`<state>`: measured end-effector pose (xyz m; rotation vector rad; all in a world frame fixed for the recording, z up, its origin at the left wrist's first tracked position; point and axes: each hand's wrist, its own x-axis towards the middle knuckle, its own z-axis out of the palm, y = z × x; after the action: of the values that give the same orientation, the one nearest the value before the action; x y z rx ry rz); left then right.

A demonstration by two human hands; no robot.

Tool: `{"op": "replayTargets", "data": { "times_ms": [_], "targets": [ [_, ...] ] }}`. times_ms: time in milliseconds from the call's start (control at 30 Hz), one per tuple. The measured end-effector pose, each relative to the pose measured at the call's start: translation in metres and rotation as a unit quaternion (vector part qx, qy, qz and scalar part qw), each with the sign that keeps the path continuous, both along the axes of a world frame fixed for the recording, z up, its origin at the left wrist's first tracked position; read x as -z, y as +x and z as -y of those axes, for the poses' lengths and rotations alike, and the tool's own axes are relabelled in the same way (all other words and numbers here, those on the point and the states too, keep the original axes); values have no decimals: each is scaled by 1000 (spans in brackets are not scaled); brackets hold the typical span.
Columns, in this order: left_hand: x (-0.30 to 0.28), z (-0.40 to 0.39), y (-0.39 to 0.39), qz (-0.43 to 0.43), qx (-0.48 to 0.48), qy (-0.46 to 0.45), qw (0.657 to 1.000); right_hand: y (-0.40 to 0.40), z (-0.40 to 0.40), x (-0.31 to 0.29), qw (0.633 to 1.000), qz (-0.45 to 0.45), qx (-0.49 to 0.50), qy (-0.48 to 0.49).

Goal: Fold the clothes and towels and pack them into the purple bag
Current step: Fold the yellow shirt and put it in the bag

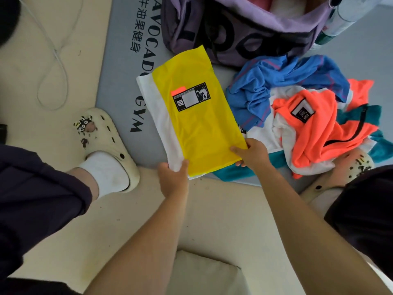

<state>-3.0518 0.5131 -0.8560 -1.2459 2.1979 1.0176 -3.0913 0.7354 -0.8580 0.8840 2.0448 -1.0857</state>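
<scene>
A folded yellow and white garment [195,122] with a black label lies flat on the grey mat [119,81]. My left hand [173,179] pinches its near left corner, thumb on top. My right hand [253,153] grips its near right corner. The purple bag [234,33] with black lettering stands open at the far side, with pink and white cloth inside. To the right lies an unfolded heap: a blue garment [276,81], an orange garment [323,128] and white and teal cloth [234,171] underneath.
My feet in cream clogs stand at the left [110,145] and right [340,175] of the mat's near edge. A thin white cable [55,56] loops on the beige floor at the left. A clear bottle [344,15] lies beside the bag.
</scene>
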Motion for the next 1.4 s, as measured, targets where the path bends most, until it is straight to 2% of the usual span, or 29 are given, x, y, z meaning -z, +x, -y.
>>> {"op": "replayTargets", "data": {
  "times_ms": [100, 200, 267, 333, 400, 500, 567, 667, 733, 767, 833, 900, 967, 1067, 1200, 1300, 1400],
  "targets": [
    [2, -7, 26, 74, -93, 71, 990, 18, 11, -5, 989, -72, 113, 57],
    [0, -7, 32, 109, -212, 181, 954, 35, 24, -9, 962, -87, 233, 111],
    [-2, -5, 31, 110, -307, 266, 907, 43, 36, -11, 963, -41, 257, 72],
    [-5, -4, 30, 101, -368, 332, 863, 47, 48, -12, 963, -3, 270, -12],
    [-7, -4, 30, 93, -374, 374, 843, 48, 57, -12, 957, 14, 280, -67],
    [-8, -2, 30, 90, -352, 411, 836, 49, 57, -11, 955, 4, 287, -77],
    [-7, 3, 34, 106, -328, 417, 841, 53, 51, -12, 953, 6, 289, -86],
    [-5, 13, 32, 180, -214, 377, 883, 59, 42, -16, 971, 47, 224, -72],
    [-7, 18, 21, 232, -132, 288, 920, 53, 35, -21, 990, 68, 119, -19],
    [-8, 21, 14, 231, -103, 214, 944, 47, 33, -25, 996, 65, 61, 20],
    [-12, 26, -1, 139, -42, 62, 987, 29, 30, -32, 995, 31, -15, 91],
    [-17, 28, -19, 11, -36, 0, 999, 6, 34, -38, 986, -28, -49, 156],
    [-18, 28, -43, -52, -40, 12, 998, -20, 40, -39, 973, -118, -51, 190],
    [-13, 28, -80, -44, -4, 35, 998, -59, 49, -32, 961, -214, -80, 153],
    [-4, 24, -105, -10, -60, 64, 996, -99, 60, -20, 951, -218, -154, 153],
    [5, 17, -115, -13, -51, 93, 994, -113, 62, -11, 941, -192, -194, 200],
    [10, 15, -118, -15, -22, 92, 995, -117, 50, -4, 951, -136, -187, 205]
  ]
}}
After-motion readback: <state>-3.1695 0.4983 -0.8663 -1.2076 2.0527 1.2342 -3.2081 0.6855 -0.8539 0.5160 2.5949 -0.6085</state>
